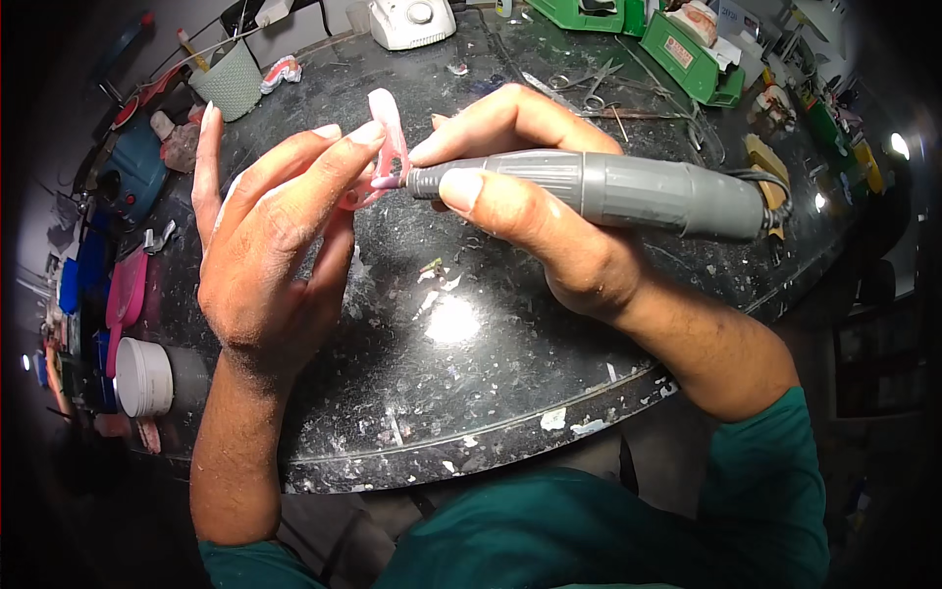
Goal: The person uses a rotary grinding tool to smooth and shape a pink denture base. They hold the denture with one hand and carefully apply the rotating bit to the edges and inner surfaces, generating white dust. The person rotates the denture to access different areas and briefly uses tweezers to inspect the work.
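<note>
The left hand's [275, 236] fingers are clamped on the pink plate [390, 120], above the worktop [510, 393]; the right hand's [574, 250] grip the handpiece [638, 191], its bit [391, 182] at the plate; light, braced strokes should suit; the cup [232, 86] holds a yellow stick [189, 44]; the green bin [699, 79], a cast [695, 22]; the tub's [144, 378] contents are hidden.

Hands: two, one left hand [270, 231] and one right hand [549, 201]. Grey rotary tool [638, 191]: one. Curved pink piece [389, 118]: one. Black table [373, 422]: one. Pale mesh cup [231, 88]: one. White tub [147, 378]: one. Scissors [597, 82]: at least one pair. Green bins [702, 80]: at least two.
</note>
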`<state>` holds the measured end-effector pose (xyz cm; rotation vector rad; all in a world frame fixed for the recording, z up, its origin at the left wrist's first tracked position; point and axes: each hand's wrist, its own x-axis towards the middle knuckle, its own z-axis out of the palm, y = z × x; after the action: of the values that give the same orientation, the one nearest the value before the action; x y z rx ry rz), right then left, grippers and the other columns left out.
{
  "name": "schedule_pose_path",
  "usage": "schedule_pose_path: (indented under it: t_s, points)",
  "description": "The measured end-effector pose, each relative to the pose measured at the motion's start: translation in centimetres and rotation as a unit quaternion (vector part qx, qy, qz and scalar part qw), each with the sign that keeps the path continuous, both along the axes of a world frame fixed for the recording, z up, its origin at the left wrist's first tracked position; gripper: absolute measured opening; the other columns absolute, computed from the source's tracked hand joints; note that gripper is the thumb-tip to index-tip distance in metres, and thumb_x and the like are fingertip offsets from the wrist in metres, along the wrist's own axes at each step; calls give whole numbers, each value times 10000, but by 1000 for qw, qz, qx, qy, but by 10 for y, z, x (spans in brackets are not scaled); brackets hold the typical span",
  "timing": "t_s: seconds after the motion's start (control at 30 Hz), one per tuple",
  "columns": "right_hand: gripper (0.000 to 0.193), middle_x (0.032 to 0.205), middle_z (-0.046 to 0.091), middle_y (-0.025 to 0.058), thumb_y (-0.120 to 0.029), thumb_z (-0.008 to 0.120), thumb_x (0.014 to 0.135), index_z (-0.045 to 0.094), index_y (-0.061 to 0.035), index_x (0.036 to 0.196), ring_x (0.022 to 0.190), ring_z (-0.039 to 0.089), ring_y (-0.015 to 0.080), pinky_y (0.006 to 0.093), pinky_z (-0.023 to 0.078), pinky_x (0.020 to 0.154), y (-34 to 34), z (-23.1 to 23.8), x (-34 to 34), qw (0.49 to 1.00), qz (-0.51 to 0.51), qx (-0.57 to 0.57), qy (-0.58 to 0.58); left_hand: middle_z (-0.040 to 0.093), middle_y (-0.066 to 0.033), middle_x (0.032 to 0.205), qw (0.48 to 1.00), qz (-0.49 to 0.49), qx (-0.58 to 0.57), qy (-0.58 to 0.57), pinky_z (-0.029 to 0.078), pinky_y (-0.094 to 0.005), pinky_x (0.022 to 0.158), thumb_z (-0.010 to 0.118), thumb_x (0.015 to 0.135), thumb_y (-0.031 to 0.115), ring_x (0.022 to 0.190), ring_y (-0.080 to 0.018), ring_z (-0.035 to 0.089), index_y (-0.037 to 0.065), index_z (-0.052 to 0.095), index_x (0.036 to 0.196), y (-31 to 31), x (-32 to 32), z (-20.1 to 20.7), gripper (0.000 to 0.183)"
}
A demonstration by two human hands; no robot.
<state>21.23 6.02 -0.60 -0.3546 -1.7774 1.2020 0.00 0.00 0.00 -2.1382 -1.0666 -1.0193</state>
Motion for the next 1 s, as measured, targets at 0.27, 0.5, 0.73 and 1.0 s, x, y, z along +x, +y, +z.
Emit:
schedule_pose_path:
  t_s: [0.27,0.5,0.73,1.0]
  points:
    - [197,926,658,60,-186,662,885,647,-20,990,844,601,95,266,485,764,1,1,0,1000,-1,5,6,726,-42,1040,1000,-17,3,-21,287,-567,1129,722,672,-100,985,-196,679,68,662,1159,0,2,1,519]
    - [192,914,648,61,-166,664,879,641,-10,990,851,599,96,269,485,767,0,1,0,1000,-14,27,3,730,-26,1002,999,-20,-15,-35,324,-529,1103,736,668,-88,974,-183,675,71,663,1169,0,2,0,531]
    - [182,903,639,58,-144,665,870,639,-6,985,843,592,89,264,482,756,0,1,-1,999,0,31,6,727,-58,1036,998,-13,-46,-27,330,-519,1094,738,710,-76,1029,-195,666,52,622,1223,-4,2,1,542]
    - [233,917,635,69,-174,651,854,642,-3,1012,849,585,105,303,439,840,2,-1,-1,995,-28,94,9,733,-74,1026,994,-21,-81,-70,298,-478,1112,726,736,-83,1018,-160,666,38,590,1276,-6,3,0,569]
